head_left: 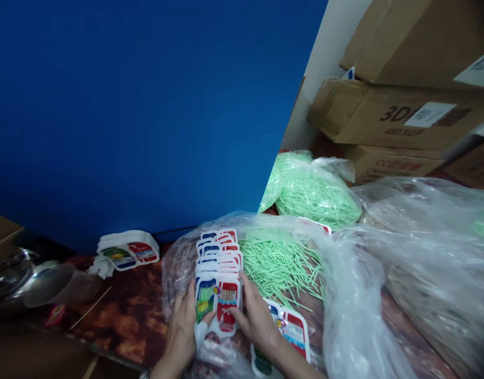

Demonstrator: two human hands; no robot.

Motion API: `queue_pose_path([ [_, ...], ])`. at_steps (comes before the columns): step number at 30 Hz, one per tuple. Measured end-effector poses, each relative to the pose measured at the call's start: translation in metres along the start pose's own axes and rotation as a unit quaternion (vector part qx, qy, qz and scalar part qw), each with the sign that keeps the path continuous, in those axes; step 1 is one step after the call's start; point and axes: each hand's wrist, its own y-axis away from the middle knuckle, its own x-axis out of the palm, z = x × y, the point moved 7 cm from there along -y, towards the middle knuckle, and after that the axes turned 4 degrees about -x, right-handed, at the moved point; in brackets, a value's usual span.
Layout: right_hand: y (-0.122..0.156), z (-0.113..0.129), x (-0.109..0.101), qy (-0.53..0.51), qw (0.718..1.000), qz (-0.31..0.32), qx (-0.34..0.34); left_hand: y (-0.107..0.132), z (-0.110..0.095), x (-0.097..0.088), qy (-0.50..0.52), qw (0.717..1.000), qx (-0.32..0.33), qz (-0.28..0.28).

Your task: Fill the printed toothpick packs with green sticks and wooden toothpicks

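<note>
A row of small white packets (218, 258) with red, blue and green printing lies on a clear plastic sheet in front of me. My left hand (182, 329) grips the nearest packet (217, 302) on its left edge, thumb on its face. My right hand (258, 316) holds the same packet on its right side, fingers curled round it. Loose green sticks (281, 263) are heaped right beside the row, to the right. Another packet (293, 331) lies under my right wrist.
A stack of the same packets (127, 250) sits at the left near the blue wall (147, 105). A clear bag of green sticks (316, 189) stands behind. Big crumpled plastic bags (423, 252) fill the right. Cardboard boxes (387, 110) are stacked at upper right. Metal bowls (17, 279) sit far left.
</note>
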Motion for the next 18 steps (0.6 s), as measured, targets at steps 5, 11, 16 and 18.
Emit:
queue_pose_path([
  [5, -0.023, 0.003, -0.014, -0.007, 1.000, 0.003, -0.027, -0.014, -0.007, -0.002, 0.050, 0.999, 0.002, -0.010],
  [11, -0.067, -0.007, -0.046, 0.025, 0.997, -0.074, 0.010, -0.012, 0.004, 0.007, 0.091, 0.995, -0.040, -0.006],
  [16, -0.089, -0.006, -0.036, 0.044, 0.998, -0.037, -0.003, -0.012, 0.010, 0.017, 0.139, 0.988, -0.065, -0.014],
  [18, -0.090, -0.004, -0.031, 0.042, 0.998, -0.036, -0.008, -0.013, 0.012, 0.017, 0.156, 0.985, -0.066, -0.023],
])
